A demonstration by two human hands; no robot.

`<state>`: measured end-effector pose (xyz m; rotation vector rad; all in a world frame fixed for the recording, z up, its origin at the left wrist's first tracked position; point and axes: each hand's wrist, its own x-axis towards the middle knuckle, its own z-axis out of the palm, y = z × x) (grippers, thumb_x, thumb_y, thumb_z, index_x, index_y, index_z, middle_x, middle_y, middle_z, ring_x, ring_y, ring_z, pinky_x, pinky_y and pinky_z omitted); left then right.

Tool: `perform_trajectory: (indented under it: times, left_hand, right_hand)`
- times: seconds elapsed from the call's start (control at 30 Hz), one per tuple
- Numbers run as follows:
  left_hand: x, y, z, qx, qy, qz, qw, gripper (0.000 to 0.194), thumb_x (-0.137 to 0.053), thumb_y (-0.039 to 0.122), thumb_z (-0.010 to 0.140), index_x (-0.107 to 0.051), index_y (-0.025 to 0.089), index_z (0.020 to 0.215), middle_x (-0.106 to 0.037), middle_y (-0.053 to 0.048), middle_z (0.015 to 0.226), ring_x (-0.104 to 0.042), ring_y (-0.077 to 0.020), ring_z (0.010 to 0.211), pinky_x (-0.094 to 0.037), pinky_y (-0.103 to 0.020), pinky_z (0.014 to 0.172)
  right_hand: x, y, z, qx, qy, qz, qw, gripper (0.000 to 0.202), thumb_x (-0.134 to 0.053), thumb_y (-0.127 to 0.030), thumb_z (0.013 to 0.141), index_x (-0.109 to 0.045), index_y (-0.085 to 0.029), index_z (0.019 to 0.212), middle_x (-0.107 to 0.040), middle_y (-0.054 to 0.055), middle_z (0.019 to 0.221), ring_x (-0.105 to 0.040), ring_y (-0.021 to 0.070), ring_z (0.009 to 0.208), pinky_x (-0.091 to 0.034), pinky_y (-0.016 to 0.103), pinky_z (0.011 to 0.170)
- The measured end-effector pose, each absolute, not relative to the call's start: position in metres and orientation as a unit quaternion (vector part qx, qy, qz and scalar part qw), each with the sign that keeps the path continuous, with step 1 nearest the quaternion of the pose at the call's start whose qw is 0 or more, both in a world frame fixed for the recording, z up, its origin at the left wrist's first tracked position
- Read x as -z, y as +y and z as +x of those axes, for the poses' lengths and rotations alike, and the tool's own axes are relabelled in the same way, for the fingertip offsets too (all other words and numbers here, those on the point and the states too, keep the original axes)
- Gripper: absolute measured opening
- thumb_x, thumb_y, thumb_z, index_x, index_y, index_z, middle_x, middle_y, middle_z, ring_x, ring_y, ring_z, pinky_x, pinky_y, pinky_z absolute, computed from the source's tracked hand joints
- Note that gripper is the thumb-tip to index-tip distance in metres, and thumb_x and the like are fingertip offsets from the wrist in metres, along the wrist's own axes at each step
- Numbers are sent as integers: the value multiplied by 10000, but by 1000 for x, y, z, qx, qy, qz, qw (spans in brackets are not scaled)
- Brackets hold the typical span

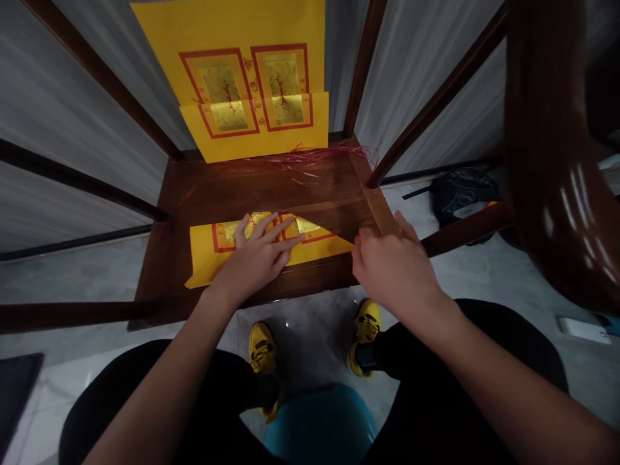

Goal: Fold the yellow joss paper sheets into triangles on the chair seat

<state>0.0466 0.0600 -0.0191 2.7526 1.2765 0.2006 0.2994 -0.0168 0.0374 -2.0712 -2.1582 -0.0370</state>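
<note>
A folded yellow paper (206, 248) with red borders and gold patches lies on the brown wooden seat (261, 184). Across its middle rests my left hand (259, 258), fingers spread and pressing on the paper. My right hand (387, 261) has its fingers curled closed at the paper's right corner, which is drawn out to a point. Behind, a larger yellow sheet (232, 22) with two red-framed gold panels leans upright at the seat's back, its lower part creased forward.
Loose red strings (310, 158) lie along the back of the seat. Dark wooden spindles and a thick curved armrest (547, 161) surround it. A black bag (460, 190) and a white phone-like object (584, 329) are on the floor at right. A teal stool (322, 426) is below.
</note>
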Motion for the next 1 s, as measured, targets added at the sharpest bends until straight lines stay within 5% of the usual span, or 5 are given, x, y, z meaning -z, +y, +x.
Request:
perform_trajectory:
  times: [0.1,0.27,0.5,0.83,1.0]
  left_hand:
    - [20,59,47,-73,419,903,50,451,-459,286,1153,-672,418,1529,-508,-21,1730,-363,-367,1661,-102,-768,1331]
    - [21,60,47,-83,416,904,55,450,-465,280,1146,-686,429,1508,-523,-9,1719,-377,-351,1658,-100,-753,1337]
    - [24,64,45,-89,411,905,60,381,-495,250,1108,-809,299,1317,-590,-48,1666,-395,-372,1646,-62,-757,1344]
    - [16,61,45,-79,406,908,58,445,-393,246,1155,-752,260,1419,-562,-49,1692,-386,-366,1652,-64,-715,1355]
    - [18,60,46,-89,410,906,61,437,-461,266,1148,-691,365,1506,-546,-22,1700,-393,-365,1649,-100,-755,1338]
  right_hand:
    - [-37,7,303,-26,-718,-670,184,575,-438,-165,974,-608,-14,1502,-815,229,1237,-786,382,1172,-467,642,1233]
    - [10,35,280,-161,-740,-611,232,614,-336,-256,1085,-446,-32,1647,-379,224,1790,-376,304,1667,-372,532,1346]
    - [37,28,225,-134,-788,-584,140,673,-349,-185,1087,-287,56,1713,-188,270,1837,-144,345,1737,-137,568,1417]
    - [37,23,222,-106,-771,-614,131,738,-405,-297,1100,-250,84,1712,-150,295,1827,-130,382,1735,-113,608,1408]
    - [32,21,262,-173,-758,-624,77,863,-497,-436,1085,-221,76,1724,-158,294,1827,-141,402,1730,-134,650,1394]
